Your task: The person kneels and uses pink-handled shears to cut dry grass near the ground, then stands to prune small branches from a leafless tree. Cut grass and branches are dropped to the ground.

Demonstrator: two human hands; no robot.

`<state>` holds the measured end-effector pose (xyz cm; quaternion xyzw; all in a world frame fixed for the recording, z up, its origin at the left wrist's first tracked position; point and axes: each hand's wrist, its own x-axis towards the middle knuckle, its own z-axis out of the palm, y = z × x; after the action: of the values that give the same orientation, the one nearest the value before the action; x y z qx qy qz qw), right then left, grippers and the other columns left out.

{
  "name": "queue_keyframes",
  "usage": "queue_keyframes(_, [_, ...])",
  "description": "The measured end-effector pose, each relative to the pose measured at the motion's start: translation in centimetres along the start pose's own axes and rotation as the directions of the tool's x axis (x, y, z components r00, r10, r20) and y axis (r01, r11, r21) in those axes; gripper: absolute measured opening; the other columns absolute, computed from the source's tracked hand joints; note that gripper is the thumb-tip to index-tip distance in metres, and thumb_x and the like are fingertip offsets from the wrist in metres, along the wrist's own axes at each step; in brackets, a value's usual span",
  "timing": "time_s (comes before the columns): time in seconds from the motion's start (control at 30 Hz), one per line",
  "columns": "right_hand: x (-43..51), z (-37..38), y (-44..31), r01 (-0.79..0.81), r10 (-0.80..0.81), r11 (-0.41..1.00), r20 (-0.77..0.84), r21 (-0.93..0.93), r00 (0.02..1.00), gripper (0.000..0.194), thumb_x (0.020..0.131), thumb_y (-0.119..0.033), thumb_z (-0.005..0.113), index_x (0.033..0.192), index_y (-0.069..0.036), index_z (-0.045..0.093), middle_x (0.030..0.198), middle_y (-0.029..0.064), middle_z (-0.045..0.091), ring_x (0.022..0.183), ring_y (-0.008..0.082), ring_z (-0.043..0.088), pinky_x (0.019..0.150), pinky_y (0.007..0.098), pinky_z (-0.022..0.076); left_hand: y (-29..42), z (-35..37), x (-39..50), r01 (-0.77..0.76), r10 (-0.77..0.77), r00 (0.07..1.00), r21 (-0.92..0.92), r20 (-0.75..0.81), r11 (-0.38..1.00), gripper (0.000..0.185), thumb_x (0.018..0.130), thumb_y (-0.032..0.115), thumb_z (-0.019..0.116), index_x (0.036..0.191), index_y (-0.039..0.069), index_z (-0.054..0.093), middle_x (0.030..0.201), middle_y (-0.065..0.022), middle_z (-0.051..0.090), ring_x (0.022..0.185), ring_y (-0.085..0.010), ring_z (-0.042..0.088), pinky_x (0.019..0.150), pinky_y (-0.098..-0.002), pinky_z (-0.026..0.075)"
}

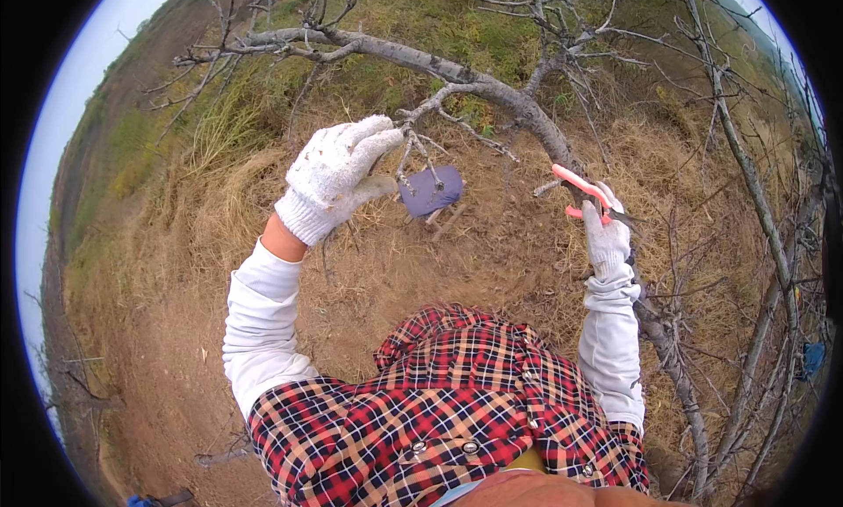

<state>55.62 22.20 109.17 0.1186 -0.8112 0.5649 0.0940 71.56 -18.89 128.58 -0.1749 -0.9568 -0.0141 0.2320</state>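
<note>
My left hand (342, 174), in a white knitted work glove with brown specks, is raised beside a bare side shoot (418, 112) of a tree branch. Its fingertips reach the shoot's base; whether they grip it I cannot tell. On the right, my right hand (604, 227), gloved the same way, holds pruning shears (589, 194) with pink-red handles, their dark blades pointing right. That hand is against the thick grey branch (537, 122), which arches from the right over to the upper left. Some of its fingers are hidden behind the shears and branch.
Below the shoot, a purple-blue padded seat (431, 191) with wooden legs stands on the dry ground. Bare limbs and thin twigs (751, 158) crowd the right side. Dry grass (224, 204) lies beyond my left hand. A blue object (813, 360) is at the far right.
</note>
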Motion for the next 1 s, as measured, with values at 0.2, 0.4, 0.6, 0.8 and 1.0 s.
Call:
queue_keyframes(0.2, [-0.1,-0.1,0.0,-0.064,0.064,0.998,0.001,0.018,0.998,0.05,0.095,-0.017,0.075,0.139,0.0,0.061,0.136,0.0172,0.064,0.125,0.0271,0.063,0.107,0.0372,0.0498,-1.3,2.0,1.1,-0.139,0.134,0.987,-0.063,-0.088,0.988,0.053,0.079,0.029,0.084,0.126,0.011,0.068,0.131,-0.011,0.069,0.12,-0.0342,0.065,0.1,-0.0453,0.051])
queue_keyframes(0.4, [0.0,-0.4,1.0,-0.002,0.002,1.0,-0.003,-0.016,1.0,0.05,0.095,-0.018,0.075,0.14,-0.001,0.061,0.134,0.018,0.065,0.123,0.029,0.064,0.107,0.0391,0.0494,-1.4,3.2,1.7,-0.181,0.167,0.97,-0.067,-0.179,0.981,0.044,0.081,0.026,0.083,0.121,0.011,0.07,0.123,-0.0093,0.072,0.115,-0.0326,0.067,0.097,-0.045,0.051])
queue_keyframes(0.6, [-0.1,-0.8,1.1,-0.032,0.033,0.999,0.027,-0.022,0.999,0.05,0.099,-0.008,0.07,0.145,-0.002,0.055,0.133,0.0098,0.065,0.117,0.0164,0.063,0.103,0.0312,0.0489,-0.8,3.8,1.4,-0.145,0.132,0.971,-0.056,-0.199,0.988,0.039,0.083,0.023,0.081,0.118,0.011,0.07,0.121,-0.0085,0.073,0.113,-0.0322,0.067,0.097,-0.0449,0.051])
queue_keyframes(0.8, [-0.3,-0.6,0.4,-0.043,0.043,0.999,0.025,0.009,0.999,0.05,0.099,-0.007,0.07,0.146,-0.001,0.054,0.134,0.0106,0.064,0.118,0.0173,0.063,0.104,0.0321,0.0496,-0.6,4.2,1.7,-0.14,0.079,0.943,-0.169,-0.323,0.976,0.024,0.092,0.013,0.074,0.115,0.009,0.07,0.116,-0.0097,0.074,0.111,-0.0329,0.068,0.097,-0.0444,0.051])
queue_keyframes(1.0, [-0.3,-0.4,0.4,-0.002,0.002,1.0,-0.013,-0.004,1.0,0.049,0.095,-0.017,0.074,0.14,0.0,0.061,0.132,0.016,0.066,0.121,0.0257,0.065,0.104,0.0371,0.051,-0.9,4.6,1.7,0.008,-0.12,0.951,-0.365,-0.285,0.931,0.012,0.1,0.009,0.064,0.109,0.005,0.072,0.107,-0.0128,0.075,0.104,-0.0288,0.07,0.096,-0.0394,0.053])
